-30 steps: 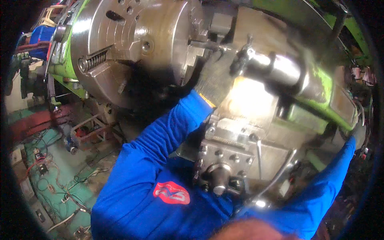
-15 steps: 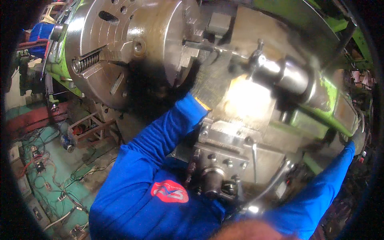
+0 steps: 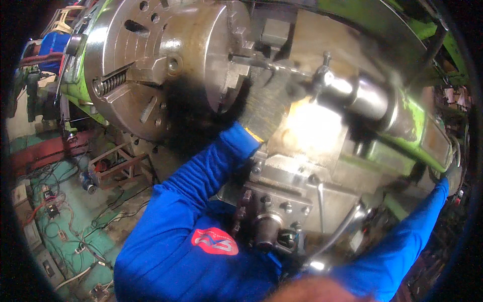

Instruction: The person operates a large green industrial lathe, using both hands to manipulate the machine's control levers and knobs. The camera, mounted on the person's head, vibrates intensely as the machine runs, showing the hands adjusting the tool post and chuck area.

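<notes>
My left hand (image 3: 266, 103), in a dark, worn work glove with a yellow cuff edge, is closed about a slim metal rod (image 3: 256, 62) in front of the lathe chuck (image 3: 188, 45). Its fingertips are partly hidden and blurred. The rod runs from the chuck face toward the bright steel tailstock quill (image 3: 370, 98), where a short lever (image 3: 326, 60) stands up. Far to the right, my gloved right hand (image 3: 453, 180) is closed at the rim of a handwheel (image 3: 458, 151) behind the green tailstock (image 3: 415, 123); most of its fingers are hidden.
Below the left hand lie a glare-lit metal plate (image 3: 309, 128) and the bolted tool carriage (image 3: 282, 196), with a lever (image 3: 321, 206) beside it. The chuck's stepped jaws (image 3: 236, 80) stick out near my left fingers. Cables (image 3: 80, 246) and a rusty frame (image 3: 121, 163) lie on the floor at left.
The whole view has shifted slightly. My left fingers sit a little lower against the rod, and more of it shows above them. My right hand stays at the handwheel.
</notes>
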`<state>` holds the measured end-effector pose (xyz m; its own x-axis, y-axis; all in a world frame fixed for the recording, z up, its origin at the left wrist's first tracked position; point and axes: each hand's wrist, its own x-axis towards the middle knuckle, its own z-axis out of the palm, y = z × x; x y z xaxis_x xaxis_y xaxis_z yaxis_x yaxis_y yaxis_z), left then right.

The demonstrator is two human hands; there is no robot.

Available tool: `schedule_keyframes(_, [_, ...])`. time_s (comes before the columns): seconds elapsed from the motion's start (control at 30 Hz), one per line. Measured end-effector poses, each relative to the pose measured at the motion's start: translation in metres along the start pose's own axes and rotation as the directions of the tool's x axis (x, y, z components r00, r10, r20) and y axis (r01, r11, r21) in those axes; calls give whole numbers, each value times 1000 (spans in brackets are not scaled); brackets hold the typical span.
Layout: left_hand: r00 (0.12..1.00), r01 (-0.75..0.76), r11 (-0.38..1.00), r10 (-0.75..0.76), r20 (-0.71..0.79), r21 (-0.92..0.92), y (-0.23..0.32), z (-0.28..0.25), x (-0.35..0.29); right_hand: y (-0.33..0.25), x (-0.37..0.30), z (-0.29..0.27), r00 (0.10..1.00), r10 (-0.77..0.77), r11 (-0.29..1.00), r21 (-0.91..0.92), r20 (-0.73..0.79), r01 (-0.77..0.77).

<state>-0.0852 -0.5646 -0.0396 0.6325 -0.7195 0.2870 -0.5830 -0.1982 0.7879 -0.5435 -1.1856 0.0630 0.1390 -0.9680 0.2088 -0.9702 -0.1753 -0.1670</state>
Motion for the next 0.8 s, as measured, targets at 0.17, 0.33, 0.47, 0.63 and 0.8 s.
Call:
schedule_keyframes(0.17, [999, 25, 1000, -24, 28, -6, 0, -2, 1, 4, 0, 3, 1000, 7, 1000, 7, 10, -7])
schedule_keyframes(0.33, [980, 198, 901, -195, 48, -386, -13, 5, -1, 5, 4, 8, 1000, 3, 1000, 12, 17, -3])
schedule_keyframes(0.47, [947, 291, 769, -317, 54, -569, -24, 13, -2, 8, 8, 10, 1000, 6, 1000, 15, 17, -6])
schedule_keyframes(0.63, [954, 243, 765, -301, 3, -596, -17, 10, 3, 15, 7, 13, 999, 23, 999, 27, 28, -24])
schedule_keyframes(0.8, [919, 251, 873, -351, -180, -418, -24, 16, 4, 17, 6, 15, 998, 46, 998, 36, 33, -47])
